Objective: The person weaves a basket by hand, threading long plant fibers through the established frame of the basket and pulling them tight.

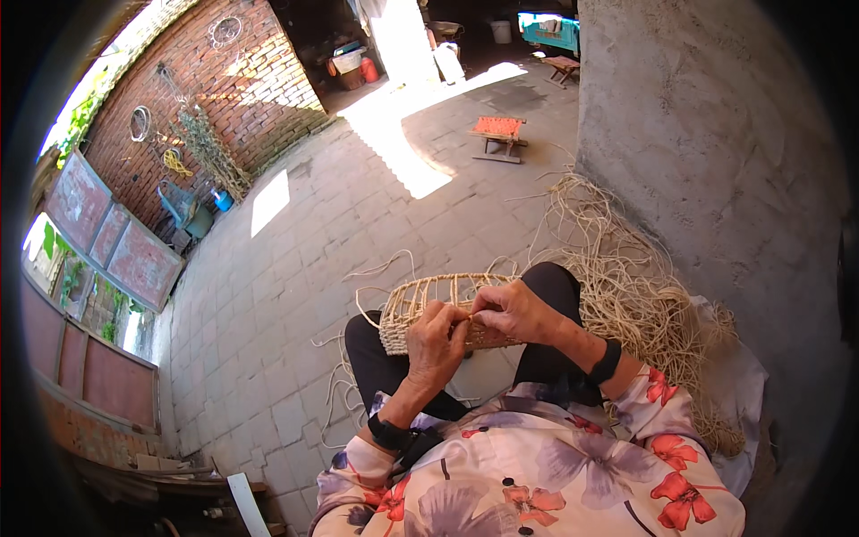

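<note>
Cloth strewn with red and purple flowers, my shirt, fills the space nearest me, and a dark band circles each of my wrists. Beyond the cuffs, my left hand and right hand meet almost tip to tip, fingers curled in and thumbs pressed to forefingers, pinching at the weave of a pale woven basket; which strand I have between them is too small to tell. The basket lies across my lap, between the knees of my dark trousers, its near side closely woven, the bare ribs showing at its far side. Loose ends trail off at its left. Just beside my right knee, a tangled heap of cord spreads along the grey wall. Farther out on the paving stands a low red-topped stool, and well beyond, at left, rises a brick wall.
</note>
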The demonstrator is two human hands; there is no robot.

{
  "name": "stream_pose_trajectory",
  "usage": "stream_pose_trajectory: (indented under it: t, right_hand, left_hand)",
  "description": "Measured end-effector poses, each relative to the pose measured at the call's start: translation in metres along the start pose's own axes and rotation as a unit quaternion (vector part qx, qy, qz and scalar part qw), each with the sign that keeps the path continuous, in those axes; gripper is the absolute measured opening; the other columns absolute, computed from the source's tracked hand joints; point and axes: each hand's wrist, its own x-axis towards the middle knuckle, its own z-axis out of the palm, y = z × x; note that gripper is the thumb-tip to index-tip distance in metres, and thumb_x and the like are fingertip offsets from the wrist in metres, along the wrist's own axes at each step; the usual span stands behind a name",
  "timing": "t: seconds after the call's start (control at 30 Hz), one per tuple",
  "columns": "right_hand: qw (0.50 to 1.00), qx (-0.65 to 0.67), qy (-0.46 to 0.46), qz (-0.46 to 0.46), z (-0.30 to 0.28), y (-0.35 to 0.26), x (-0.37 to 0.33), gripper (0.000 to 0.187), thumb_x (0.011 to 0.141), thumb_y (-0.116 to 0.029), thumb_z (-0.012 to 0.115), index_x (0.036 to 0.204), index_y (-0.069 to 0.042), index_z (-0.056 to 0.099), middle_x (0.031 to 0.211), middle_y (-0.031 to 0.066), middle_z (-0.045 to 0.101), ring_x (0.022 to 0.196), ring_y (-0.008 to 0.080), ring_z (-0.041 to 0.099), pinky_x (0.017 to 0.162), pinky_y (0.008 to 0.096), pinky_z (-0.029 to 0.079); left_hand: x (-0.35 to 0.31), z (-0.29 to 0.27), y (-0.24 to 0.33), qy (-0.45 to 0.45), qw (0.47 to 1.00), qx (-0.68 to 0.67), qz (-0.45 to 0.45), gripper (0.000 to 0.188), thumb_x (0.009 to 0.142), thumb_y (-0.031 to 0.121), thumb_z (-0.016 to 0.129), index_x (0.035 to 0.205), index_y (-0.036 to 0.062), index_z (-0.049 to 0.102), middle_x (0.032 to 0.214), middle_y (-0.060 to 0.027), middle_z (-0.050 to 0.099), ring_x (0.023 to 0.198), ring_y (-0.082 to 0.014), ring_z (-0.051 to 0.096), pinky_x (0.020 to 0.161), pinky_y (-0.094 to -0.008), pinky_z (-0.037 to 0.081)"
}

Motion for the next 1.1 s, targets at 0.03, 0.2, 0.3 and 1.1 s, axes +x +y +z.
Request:
stream_pose_trajectory:
  t: [0.03, 0.2, 0.3, 1.1]
  right_hand:
    - [1.0, -0.013, -0.01, -0.001, -0.001, -0.002, 0.001, 0.007, 0.085, -0.005, 0.065, 0.089, 0.0, 0.064, 0.07, 0.0097, 0.067, 0.063, 0.0147, 0.067, 0.058, 0.0284, 0.053]
    - [0.919, -0.323, 0.067, -0.215, 0.002, -0.022, 0.009, 0.005, 0.081, -0.005, 0.062, 0.083, -0.001, 0.06, 0.067, 0.011, 0.064, 0.062, 0.0257, 0.066, 0.055, 0.0351, 0.052]
    - [0.882, -0.385, 0.11, -0.249, -0.01, -0.035, 0.011, 0.007, 0.08, -0.006, 0.062, 0.085, -0.002, 0.06, 0.071, 0.0112, 0.064, 0.063, 0.0256, 0.065, 0.055, 0.036, 0.051]
    - [0.999, 0.021, -0.019, -0.023, -0.001, 0.0, -0.003, 0.018, 0.086, -0.009, 0.067, 0.101, -0.001, 0.061, 0.08, 0.0063, 0.064, 0.077, 0.0146, 0.062, 0.069, 0.0296, 0.049]
  left_hand:
    - [0.0, 0.0, 0.0, 0.003, 1.0, 0.001, 0.002, 0.009, 0.078, 0.005, 0.071, 0.084, 0.0063, 0.064, 0.079, -0.0091, 0.058, 0.069, -0.0294, 0.063, 0.06, -0.0391, 0.048]
    - [0.008, -0.005, 0.004, -0.005, 0.999, -0.036, -0.031, 0.009, 0.079, 0.005, 0.071, 0.085, 0.0038, 0.064, 0.078, -0.0099, 0.059, 0.067, -0.0278, 0.063, 0.061, -0.0375, 0.049]
    - [0.011, -0.007, 0.005, -0.013, 0.995, -0.08, -0.063, 0.009, 0.08, 0.005, 0.071, 0.085, 0.0018, 0.065, 0.078, -0.0101, 0.062, 0.066, -0.0246, 0.063, 0.061, -0.0351, 0.05]
    - [0.019, -0.03, 0.002, -0.08, 0.99, 0.046, 0.103, 0.009, 0.078, 0.005, 0.072, 0.084, 0.0048, 0.065, 0.075, -0.0085, 0.062, 0.065, -0.0243, 0.064, 0.058, -0.0333, 0.05]
